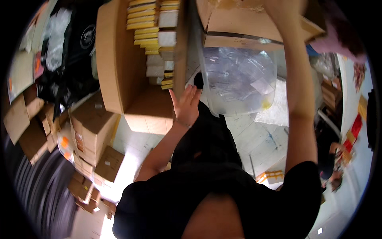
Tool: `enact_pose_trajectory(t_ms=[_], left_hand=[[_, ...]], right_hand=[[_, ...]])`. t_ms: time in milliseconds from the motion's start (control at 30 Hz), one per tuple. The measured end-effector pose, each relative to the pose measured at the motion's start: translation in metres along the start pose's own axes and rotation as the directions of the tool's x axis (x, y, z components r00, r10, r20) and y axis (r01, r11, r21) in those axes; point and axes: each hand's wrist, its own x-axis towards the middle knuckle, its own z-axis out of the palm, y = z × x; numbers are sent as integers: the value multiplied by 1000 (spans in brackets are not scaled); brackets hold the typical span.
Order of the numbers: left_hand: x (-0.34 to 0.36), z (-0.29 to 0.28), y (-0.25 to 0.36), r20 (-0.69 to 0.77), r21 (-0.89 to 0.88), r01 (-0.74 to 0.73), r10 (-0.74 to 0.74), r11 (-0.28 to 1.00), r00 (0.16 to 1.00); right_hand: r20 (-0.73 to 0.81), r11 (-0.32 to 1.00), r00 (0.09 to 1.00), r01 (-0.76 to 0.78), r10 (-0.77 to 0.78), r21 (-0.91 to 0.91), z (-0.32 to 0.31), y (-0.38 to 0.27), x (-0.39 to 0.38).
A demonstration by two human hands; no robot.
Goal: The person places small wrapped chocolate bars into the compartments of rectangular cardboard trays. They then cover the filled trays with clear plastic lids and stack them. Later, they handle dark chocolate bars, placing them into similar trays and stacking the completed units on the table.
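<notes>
Head view: the person looks steeply down past their own black-clad torso, with both bare arms reaching away from the body toward stacked cardboard.
Left hand: the left hand [186, 104] is open, fingers spread and straight, its palm pressed flat against the side edge of the large open carton [115, 55]; it grips nothing.
Large open carton: it lies tipped so its open mouth faces the camera, just left of the left hand, and it is packed with rows of yellow and white packets [153, 36] stacked on edge.
Clear plastic bag: a bulging clear plastic bag [238, 79] of small transparent pouches hangs between the two arms, just right of the left hand and directly below the upper box.
Right hand: the right hand [284, 8] reaches up to the upper cardboard box [238, 30] at the top edge of the frame; it rests on the box's flap, but whether the fingers are curled or flat cannot be told, as they run out of view.
Floor: pale floor tiles [254, 135] show below the bag.
Left side: smaller cardboard boxes [91, 131] are piled further off, near the carton.
Far right: another person in a pink sleeve [338, 38] stands beyond the upper box.
</notes>
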Motion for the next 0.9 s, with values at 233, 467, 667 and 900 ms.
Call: enact_pose_trajectory(t_ms=[233, 467, 667, 900], left_hand=[[-62, 155, 47, 486, -369, 618, -423, 694, 765], [-111, 363, -100, 556, -138, 875, -695, 463, 456], [52, 259, 21, 224, 92, 487, -495, 869, 840], [233, 312, 47, 331, 215, -99, 23, 972, 944]], right_hand=[[35, -329, -328, -944, 944, 32, -145, 69, -646], [385, -735, -630, -525, 675, 429, 11, -15, -732], [273, -599, -545, -614, 793, 514, 2, -65, -771], [145, -706, -719, -589, 680, 392, -34, -190, -836]])
